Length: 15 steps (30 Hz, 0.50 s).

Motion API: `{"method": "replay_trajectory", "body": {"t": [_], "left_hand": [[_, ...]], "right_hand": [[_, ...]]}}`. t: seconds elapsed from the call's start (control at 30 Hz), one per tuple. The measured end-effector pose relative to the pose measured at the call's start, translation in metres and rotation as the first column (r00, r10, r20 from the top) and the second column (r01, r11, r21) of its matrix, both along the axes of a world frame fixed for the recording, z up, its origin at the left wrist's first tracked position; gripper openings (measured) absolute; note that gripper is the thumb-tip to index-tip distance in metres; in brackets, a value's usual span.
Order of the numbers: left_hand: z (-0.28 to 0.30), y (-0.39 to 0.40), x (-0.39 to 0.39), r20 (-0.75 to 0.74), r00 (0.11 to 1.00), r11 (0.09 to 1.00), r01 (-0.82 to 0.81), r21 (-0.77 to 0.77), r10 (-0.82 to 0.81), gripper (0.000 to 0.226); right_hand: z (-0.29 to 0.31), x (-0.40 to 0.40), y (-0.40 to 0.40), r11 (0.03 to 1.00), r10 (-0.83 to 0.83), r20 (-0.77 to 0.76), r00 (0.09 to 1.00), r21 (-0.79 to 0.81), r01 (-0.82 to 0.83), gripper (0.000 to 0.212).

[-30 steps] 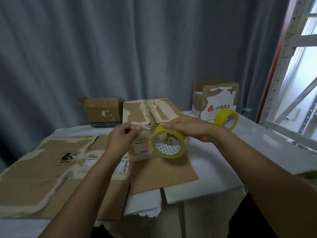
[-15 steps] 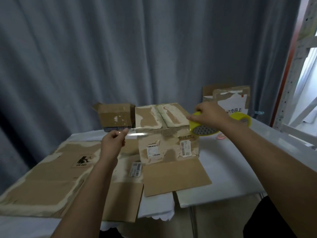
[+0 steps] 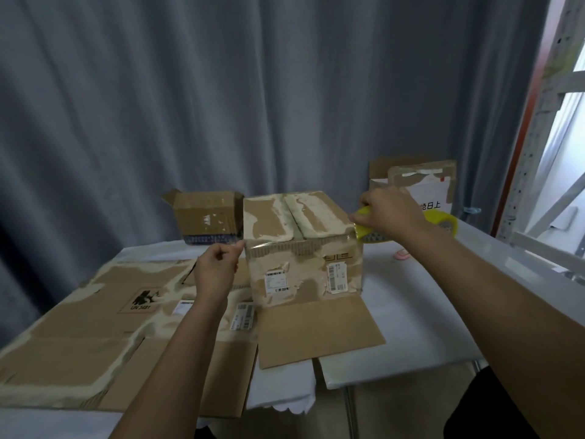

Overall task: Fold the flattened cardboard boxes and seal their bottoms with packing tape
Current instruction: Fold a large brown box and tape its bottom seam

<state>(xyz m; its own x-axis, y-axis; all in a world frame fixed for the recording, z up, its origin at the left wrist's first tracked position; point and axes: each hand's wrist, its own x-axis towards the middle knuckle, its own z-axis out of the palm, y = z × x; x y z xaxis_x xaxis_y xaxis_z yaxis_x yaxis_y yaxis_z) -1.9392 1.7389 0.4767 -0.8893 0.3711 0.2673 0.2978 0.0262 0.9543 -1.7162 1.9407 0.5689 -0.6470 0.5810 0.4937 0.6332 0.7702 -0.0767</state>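
Two hands work either side of the upright box [image 3: 300, 248] mid-table: left hand [image 3: 218, 267] pinches the tape end [image 3: 240, 244], right hand [image 3: 387, 213] grips the yellow tape roll [image 3: 367, 231]. Flattened cardboard [image 3: 95, 327] lies left; two more boxes [image 3: 205, 217] stand behind.

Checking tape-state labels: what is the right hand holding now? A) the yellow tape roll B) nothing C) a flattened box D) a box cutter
A: the right hand grips the yellow tape roll at the upper right corner of the folded box, while the left hand pinches the free end of the tape at the box's left edge.
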Motion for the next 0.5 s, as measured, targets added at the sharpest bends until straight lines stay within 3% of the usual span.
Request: {"method": "replay_trajectory", "body": {"t": [0.33,0.5], "left_hand": [[-0.0017,0.0047,-0.0036,0.006,0.999,0.997,0.051,-0.052,-0.051,0.034],[-0.0077,0.0014,-0.0088,-0.07,0.996,0.981,0.036,-0.191,-0.05,0.044]], "right_hand": [[-0.0017,-0.0086,0.0059,0.996,-0.056,0.073,0.996,0.071,0.051,0.038],[-0.0046,-0.0105,0.0065,0.995,-0.065,0.086,0.994,0.079,0.058,0.036]]}}
